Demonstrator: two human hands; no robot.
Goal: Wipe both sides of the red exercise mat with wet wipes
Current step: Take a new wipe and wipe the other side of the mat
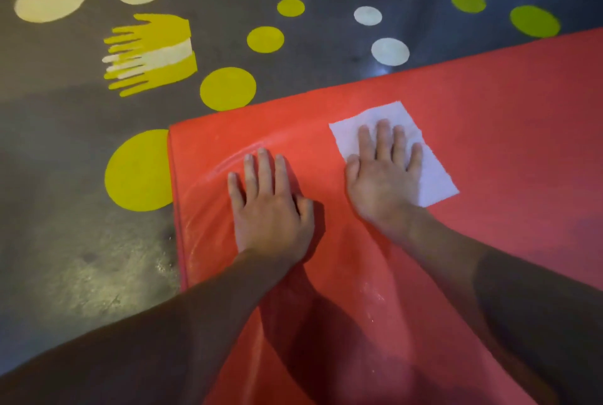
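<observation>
The red exercise mat [489, 104] lies flat on the floor and fills the right and lower part of the view, its near-left corner at centre left. A white wet wipe [437, 176] is spread flat on the mat. My right hand [383, 181] presses down on the wipe with straight, spread fingers. My left hand [270, 205] rests flat on the bare mat to the left of the wipe, fingers straight. A curved wet streak shows on the mat just beyond my left fingertips.
Grey floor [65, 241] surrounds the mat on the left and far side. It is painted with yellow and white dots [227, 88] and yellow and white handprint shapes [150, 52]. The mat's left edge [176, 209] runs beside a large yellow dot.
</observation>
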